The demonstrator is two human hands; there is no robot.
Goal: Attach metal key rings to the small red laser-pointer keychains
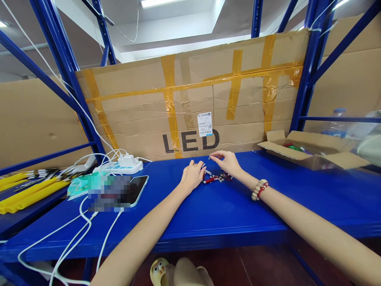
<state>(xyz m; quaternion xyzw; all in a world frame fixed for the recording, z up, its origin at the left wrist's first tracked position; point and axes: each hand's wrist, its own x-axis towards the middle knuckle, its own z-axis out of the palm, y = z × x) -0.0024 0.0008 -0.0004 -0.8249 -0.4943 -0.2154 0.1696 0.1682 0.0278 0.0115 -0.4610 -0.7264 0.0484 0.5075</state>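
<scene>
red keychain light (210,180), flat on shelf, w/ small metal bits (222,178)

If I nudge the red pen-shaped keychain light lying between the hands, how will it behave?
The red keychain light looks slim and round, so it would probably roll on the smooth blue shelf. It seems small beside the left hand, so likely light. A chain appears attached near the right hand, which may drag and swing it.

We are seeing open blue shelf (268,206) at five o'clock; the cardboard wall (190,107) is blocking twelve, the phone (137,189) and cables (89,222) crowding nine.
</scene>
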